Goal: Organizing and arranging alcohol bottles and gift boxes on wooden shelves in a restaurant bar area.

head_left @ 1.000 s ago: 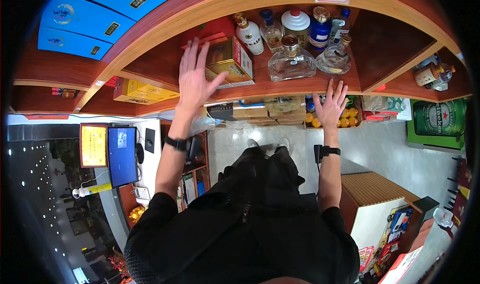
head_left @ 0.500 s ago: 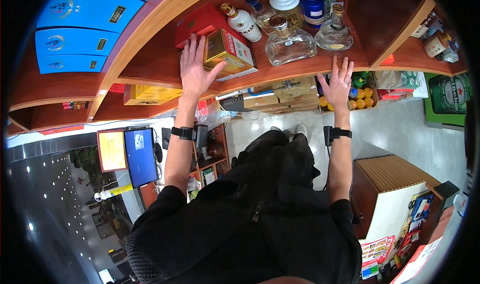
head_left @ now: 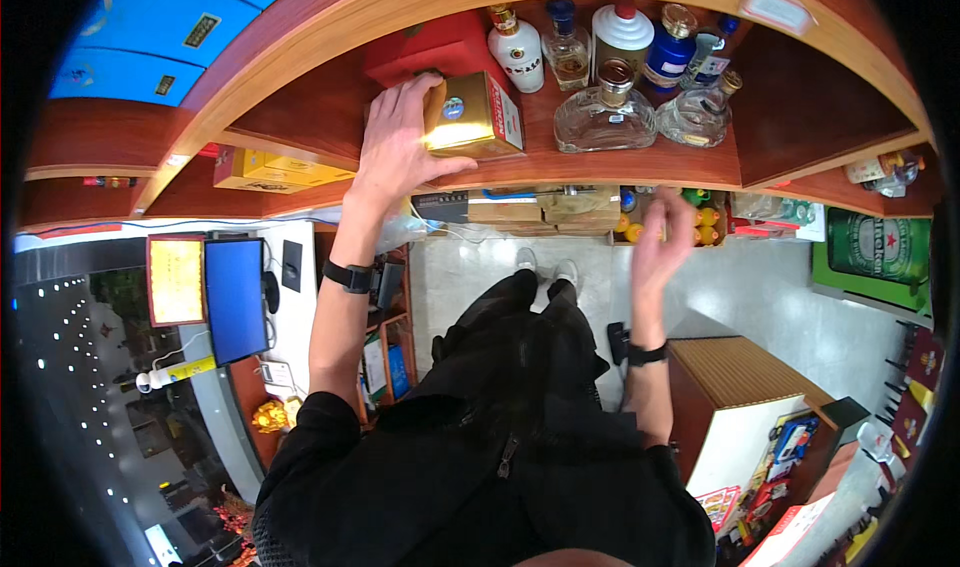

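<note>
My left hand (head_left: pixel 398 145) is at a gold box (head_left: pixel 465 117) with a red-and-white side, standing on the wooden shelf (head_left: pixel 545 167). Its fingers curl over the box's left side and far corner, and the thumb lies along the near lower edge. Behind the box is a larger red box (head_left: pixel 425 49). My right hand (head_left: pixel 662 242) hangs in front of the shelf, apart from it, blurred by motion. Its fingers look loosely bent and apart, with nothing visible in them. Nearest to it on the shelf are a flat clear glass bottle (head_left: pixel 605 122) and a round clear decanter (head_left: pixel 695 119).
Behind the clear bottles stand a white bottle (head_left: pixel 517 57), a white-capped bottle (head_left: pixel 622 35) and a blue bottle (head_left: pixel 670 52). Blue boxes (head_left: pixel 165 17) fill the upper left shelf. Below are cartons (head_left: pixel 545 207), a monitor (head_left: pixel 237 299) and a brown cabinet (head_left: pixel 740 367).
My left hand has gone from spread fingers to curling around the gold box, which has turned slightly. My right hand has drawn back from the shelf edge toward me. The view has shifted.
</note>
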{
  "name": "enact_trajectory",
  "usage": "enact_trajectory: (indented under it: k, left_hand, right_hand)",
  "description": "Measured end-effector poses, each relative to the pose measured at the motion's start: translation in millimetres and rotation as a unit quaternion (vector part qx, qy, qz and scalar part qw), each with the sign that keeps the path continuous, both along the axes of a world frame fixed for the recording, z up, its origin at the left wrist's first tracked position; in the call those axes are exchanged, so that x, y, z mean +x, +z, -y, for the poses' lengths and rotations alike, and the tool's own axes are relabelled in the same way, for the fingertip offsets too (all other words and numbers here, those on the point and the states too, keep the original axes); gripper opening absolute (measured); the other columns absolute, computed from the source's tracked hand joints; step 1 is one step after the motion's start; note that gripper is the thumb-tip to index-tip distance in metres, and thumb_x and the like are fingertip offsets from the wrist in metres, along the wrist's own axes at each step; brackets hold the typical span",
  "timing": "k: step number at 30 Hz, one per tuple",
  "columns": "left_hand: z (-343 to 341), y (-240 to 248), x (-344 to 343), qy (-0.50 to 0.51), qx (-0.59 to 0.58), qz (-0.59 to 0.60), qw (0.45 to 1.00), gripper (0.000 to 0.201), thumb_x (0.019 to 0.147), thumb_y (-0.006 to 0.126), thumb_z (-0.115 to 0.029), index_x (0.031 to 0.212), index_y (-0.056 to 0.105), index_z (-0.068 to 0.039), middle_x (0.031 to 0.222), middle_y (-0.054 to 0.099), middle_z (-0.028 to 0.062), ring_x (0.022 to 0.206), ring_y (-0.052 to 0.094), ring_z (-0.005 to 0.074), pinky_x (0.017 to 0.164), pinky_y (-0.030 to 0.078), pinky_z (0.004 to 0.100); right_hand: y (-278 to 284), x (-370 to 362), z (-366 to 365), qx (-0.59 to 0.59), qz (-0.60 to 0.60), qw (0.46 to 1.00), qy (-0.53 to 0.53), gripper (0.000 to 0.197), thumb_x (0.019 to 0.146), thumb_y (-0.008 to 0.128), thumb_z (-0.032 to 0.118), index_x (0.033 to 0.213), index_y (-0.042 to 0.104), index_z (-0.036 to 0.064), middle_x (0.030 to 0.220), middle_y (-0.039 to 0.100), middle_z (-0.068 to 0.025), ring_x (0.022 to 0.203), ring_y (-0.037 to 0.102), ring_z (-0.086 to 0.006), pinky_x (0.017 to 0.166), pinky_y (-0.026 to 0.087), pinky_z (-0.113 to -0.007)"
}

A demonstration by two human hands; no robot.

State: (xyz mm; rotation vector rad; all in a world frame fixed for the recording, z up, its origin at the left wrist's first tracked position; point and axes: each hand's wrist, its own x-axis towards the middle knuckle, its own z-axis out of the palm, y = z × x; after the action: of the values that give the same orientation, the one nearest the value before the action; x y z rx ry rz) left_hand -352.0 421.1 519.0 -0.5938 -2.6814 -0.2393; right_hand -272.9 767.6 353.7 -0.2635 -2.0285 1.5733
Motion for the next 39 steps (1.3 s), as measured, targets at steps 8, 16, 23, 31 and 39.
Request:
enact_trajectory:
  k: [8, 16, 23, 31, 39]
  left_hand:
    - [49.3, -17.0, 4.7, 0.001, 0.006, 0.006, 1.000, 0.102, 0.062, 0.099, -0.047, 0.146, 0.056, -0.011, 0.132, 0.063, 0.0139, 0.121, 0.058, 0.0378, 0.110, 0.046, 0.0495]
    - [84.6, -41.2, 41.9, -0.041, 0.000, -0.085, 0.996, 0.110, 0.063, 0.093, -0.048, 0.158, 0.051, -0.011, 0.131, 0.062, 0.0119, 0.117, 0.060, 0.0353, 0.108, 0.048, 0.0517]
    - [105.7, -44.3, 62.5, -0.117, 0.022, -0.026, 0.993, 0.117, 0.060, 0.095, -0.045, 0.160, 0.049, -0.008, 0.131, 0.058, 0.0117, 0.123, 0.058, 0.0352, 0.112, 0.046, 0.0529]
    - [65.7, -5.6, 82.9, -0.181, 0.095, -0.020, 0.979, 0.097, 0.068, 0.092, -0.038, 0.153, 0.058, -0.005, 0.126, 0.060, 0.0111, 0.115, 0.060, 0.0328, 0.107, 0.048, 0.0502]
    - [-107.9, 54.8, 86.2, -0.226, 0.092, -0.046, 0.969, 0.092, 0.068, 0.091, -0.042, 0.149, 0.064, -0.006, 0.126, 0.062, 0.0136, 0.117, 0.062, 0.0356, 0.104, 0.049, 0.0532]
  right_hand:
    - [42.4, 29.6, 145.6, 0.045, -0.010, 0.966, 0.255, 0.037, 0.093, 0.074, 0.004, 0.129, 0.070, 0.0009, 0.133, 0.068, -0.0168, 0.118, 0.068, -0.0315, 0.097, 0.056, -0.039]
    - [28.8, -24.0, 195.8, 0.243, 0.018, 0.919, 0.311, 0.116, 0.081, 0.092, 0.025, 0.170, 0.022, 0.0035, 0.166, 0.035, -0.0289, 0.154, 0.038, -0.0482, 0.125, 0.040, -0.050]
    - [-38.4, -6.3, 232.7, 0.164, 0.058, 0.939, 0.296, 0.085, 0.076, 0.093, 0.016, 0.148, 0.051, -0.0003, 0.138, 0.061, -0.0228, 0.133, 0.059, -0.0410, 0.112, 0.050, -0.049]
    - [-32.7, 54.2, 182.9, 0.178, 0.034, 0.964, 0.195, 0.094, 0.076, 0.095, 0.022, 0.154, 0.049, -0.0023, 0.151, 0.052, -0.0287, 0.135, 0.054, -0.0486, 0.114, 0.045, -0.052]
    - [22.0, 64.8, -7.8, 0.230, -0.046, 0.969, 0.073, 0.122, 0.076, 0.097, 0.036, 0.167, 0.028, -0.0040, 0.165, 0.041, -0.0295, 0.151, 0.044, -0.0468, 0.124, 0.039, -0.052]
